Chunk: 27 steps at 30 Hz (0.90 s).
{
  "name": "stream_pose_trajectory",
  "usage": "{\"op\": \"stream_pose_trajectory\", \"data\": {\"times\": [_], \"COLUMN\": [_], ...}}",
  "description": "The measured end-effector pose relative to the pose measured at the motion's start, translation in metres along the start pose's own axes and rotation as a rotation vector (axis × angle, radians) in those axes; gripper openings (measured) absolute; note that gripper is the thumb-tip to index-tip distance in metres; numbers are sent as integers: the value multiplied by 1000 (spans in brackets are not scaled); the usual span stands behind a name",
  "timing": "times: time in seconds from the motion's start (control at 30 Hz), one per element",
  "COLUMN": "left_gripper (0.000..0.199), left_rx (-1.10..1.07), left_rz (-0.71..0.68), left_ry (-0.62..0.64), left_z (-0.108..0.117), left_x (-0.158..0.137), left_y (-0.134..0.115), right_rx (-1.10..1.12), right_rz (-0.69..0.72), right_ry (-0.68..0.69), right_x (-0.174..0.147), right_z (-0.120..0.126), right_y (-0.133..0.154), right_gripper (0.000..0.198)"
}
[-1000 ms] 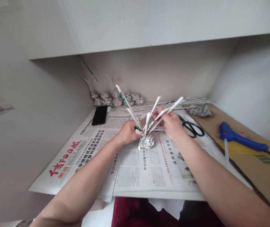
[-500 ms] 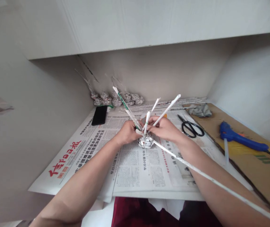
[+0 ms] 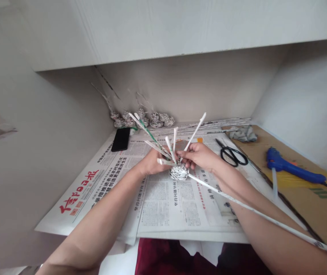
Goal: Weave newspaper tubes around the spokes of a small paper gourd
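Note:
A small round piece woven from rolled newspaper (image 3: 179, 172) is held between my two hands above the spread newspaper. Several white paper tubes (image 3: 196, 131) stick up and fan out from its top, one of them with green print. From its right side a long paper tube (image 3: 237, 205) runs across my right forearm toward the lower right. My left hand (image 3: 154, 161) is closed around the far left side of the piece, its fingertips partly hidden behind the tubes. My right hand (image 3: 199, 156) pinches the base of a tube at the top right.
Finished-looking woven paper gourd shapes (image 3: 156, 119) line the back wall beside a bundle of paper tubes (image 3: 209, 125). A black phone (image 3: 120, 139) lies at left. Black-handled scissors (image 3: 233, 156), a grey cloth (image 3: 242, 133) and a blue glue gun (image 3: 295, 168) on cardboard (image 3: 300, 206) are at right.
The woven piece has turned and shifted slightly right, and its upright tubes lean more to the left. More tubes show on the left side. My right hand's fingers have moved around the base.

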State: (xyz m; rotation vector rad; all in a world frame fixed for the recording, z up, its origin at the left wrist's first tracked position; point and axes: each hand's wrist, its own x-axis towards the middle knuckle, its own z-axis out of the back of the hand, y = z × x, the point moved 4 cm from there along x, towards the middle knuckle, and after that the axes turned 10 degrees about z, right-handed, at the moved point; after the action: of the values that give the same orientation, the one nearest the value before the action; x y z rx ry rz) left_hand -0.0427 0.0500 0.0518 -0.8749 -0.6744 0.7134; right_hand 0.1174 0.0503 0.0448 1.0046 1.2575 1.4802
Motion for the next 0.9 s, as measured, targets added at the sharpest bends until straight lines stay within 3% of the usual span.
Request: {"op": "stream_pose_trajectory", "data": {"times": [0.17, 0.37, 0.57, 0.9], "left_gripper": [16, 9, 10, 17], "left_rx": [36, 283, 266, 55], "left_rz": [-16, -58, -66, 49], "left_ry": [-34, 8, -29, -31], "left_z": [0, 2, 2, 2], "left_x": [0, -2, -4, 1], "left_y": [-1, -19, -23, 0], "right_rx": [25, 61, 61, 75], "right_rz": [-29, 8, 41, 112], "right_ry": [-22, -72, -33, -3], "right_x": [1, 0, 0, -1], "right_z": [0, -4, -6, -8], "right_y": [-3, -1, 0, 3], "right_gripper": [23, 20, 24, 22]}}
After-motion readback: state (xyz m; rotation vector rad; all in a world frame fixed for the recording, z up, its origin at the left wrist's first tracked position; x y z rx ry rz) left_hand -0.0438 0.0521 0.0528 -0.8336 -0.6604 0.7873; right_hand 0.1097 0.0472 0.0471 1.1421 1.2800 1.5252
